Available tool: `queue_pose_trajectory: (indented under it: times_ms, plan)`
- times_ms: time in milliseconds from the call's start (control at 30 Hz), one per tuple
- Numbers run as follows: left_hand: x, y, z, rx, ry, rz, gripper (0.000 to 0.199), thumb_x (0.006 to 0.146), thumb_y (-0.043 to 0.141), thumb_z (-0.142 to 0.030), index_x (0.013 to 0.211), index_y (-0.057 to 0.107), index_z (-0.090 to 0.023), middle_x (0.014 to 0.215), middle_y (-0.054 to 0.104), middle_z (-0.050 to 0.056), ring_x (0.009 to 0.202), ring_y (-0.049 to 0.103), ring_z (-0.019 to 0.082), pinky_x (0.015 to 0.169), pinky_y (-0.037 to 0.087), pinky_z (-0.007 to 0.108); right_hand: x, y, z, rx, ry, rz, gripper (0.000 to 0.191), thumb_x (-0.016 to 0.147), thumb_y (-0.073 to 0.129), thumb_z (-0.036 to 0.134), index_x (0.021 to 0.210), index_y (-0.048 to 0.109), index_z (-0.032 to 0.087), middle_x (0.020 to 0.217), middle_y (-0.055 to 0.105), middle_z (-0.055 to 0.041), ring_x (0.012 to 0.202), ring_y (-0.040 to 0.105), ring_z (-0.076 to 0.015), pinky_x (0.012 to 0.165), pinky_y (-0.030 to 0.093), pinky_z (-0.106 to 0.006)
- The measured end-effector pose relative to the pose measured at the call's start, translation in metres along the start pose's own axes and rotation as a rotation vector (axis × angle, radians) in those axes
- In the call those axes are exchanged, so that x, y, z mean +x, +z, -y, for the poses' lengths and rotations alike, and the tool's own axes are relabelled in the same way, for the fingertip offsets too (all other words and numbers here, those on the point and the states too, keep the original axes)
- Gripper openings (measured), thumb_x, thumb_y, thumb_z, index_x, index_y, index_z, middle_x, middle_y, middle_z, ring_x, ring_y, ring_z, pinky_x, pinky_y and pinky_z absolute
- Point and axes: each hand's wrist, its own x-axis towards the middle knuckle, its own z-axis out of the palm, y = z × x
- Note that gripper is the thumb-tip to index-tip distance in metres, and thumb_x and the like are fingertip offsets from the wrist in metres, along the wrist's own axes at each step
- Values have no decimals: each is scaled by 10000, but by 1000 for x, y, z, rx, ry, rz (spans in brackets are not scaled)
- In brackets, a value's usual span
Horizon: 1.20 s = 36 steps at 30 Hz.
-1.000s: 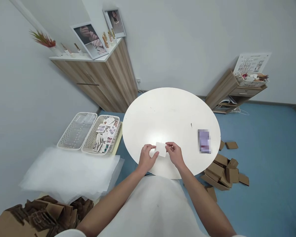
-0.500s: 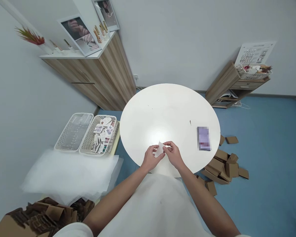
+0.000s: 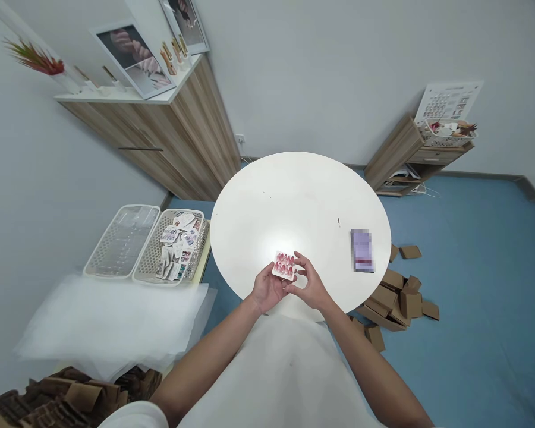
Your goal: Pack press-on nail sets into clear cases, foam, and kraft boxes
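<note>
A small square card of red press-on nails (image 3: 284,266) faces up above the near part of the white round table (image 3: 303,196). My left hand (image 3: 267,290) holds it from the left and below, palm turned up. Curved around the card's right side is my right hand (image 3: 311,285), its thumb and fingers apart; whether a fingertip touches the edge I cannot tell. On the table's right side lies a purple stack (image 3: 362,251), blurred out by pixels.
Left of the table are a white basket (image 3: 169,276) of nail cards, a clear-filled basket (image 3: 122,241), and white foam sheets (image 3: 116,321). Cardboard boxes (image 3: 386,300) lie on the floor at right, more cardboard (image 3: 84,395) at lower left. A wooden cabinet (image 3: 187,131) stands behind.
The card was tilted with a pale side showing between both hands; now its red nails face up. My left palm has turned upward and my right fingers have spread. The view has shifted slightly.
</note>
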Motion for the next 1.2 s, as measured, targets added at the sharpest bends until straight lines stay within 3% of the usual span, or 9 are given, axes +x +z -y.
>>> queue_pose_trajectory:
  times_ms: [133,233,367,500,600,800,967,1100,1200]
  plan:
    - [0,7,-1,187,-8,19,637,783,202,-633,1201,446,-220,1197,507,96,988,554,227,779,462,361,-1,-1,6,-50,-44,-81,451,635,638,266,1051,466,241,1294,409,-91,1065,487,-223,845,410,-389]
    - [1,8,-1,235,-15,21,630,790,199,-622,1214,437,-222,1220,492,94,1002,550,221,798,456,355,0,-7,6,-75,-76,-94,484,632,630,236,1086,463,233,1267,442,-92,976,538,-207,853,415,-395]
    - [3,-2,-2,303,6,-1,526,816,252,-560,1124,513,-223,1130,555,95,969,561,228,759,454,360,4,-24,8,-91,-145,-19,488,651,592,193,1119,464,238,1272,442,-73,1069,490,-214,881,413,-386]
    - [2,-20,-5,542,185,-102,484,758,470,-490,1160,465,-220,1033,566,87,874,572,177,760,438,328,8,-35,10,-86,-185,83,534,661,559,162,1172,436,254,1281,434,-50,1150,428,-206,904,415,-376]
    - [-2,-27,-7,774,341,-138,732,629,665,-375,1268,336,-241,1004,542,60,802,559,132,794,421,321,9,-35,10,-73,-178,99,570,662,554,157,1205,411,256,1280,434,-51,1140,441,-204,910,420,-384]
    - [-6,-31,-10,936,393,-157,749,616,680,-307,1280,340,-241,900,532,14,722,531,107,791,436,322,12,-19,6,-75,-153,138,595,677,551,184,1241,380,266,1289,425,-55,1157,426,-222,916,419,-413]
    - [-7,-50,-18,950,395,-178,681,622,673,-300,1240,398,-225,861,543,7,717,531,114,785,447,321,21,3,1,-118,-135,150,612,704,539,212,1273,328,290,1340,358,-51,1167,410,-221,918,411,-421]
    - [-9,-75,-34,925,385,-215,671,618,675,-302,1231,412,-221,859,551,9,718,539,119,784,448,320,35,28,-3,-170,-64,155,653,701,563,244,1291,288,298,1382,261,-85,977,536,-196,868,435,-422]
    - [-11,-97,-46,902,371,-225,673,621,673,-308,1234,411,-221,854,553,7,724,545,120,775,447,307,48,49,-3,-200,1,176,713,703,563,248,1323,214,308,1276,388,-84,830,559,-155,833,448,-410]
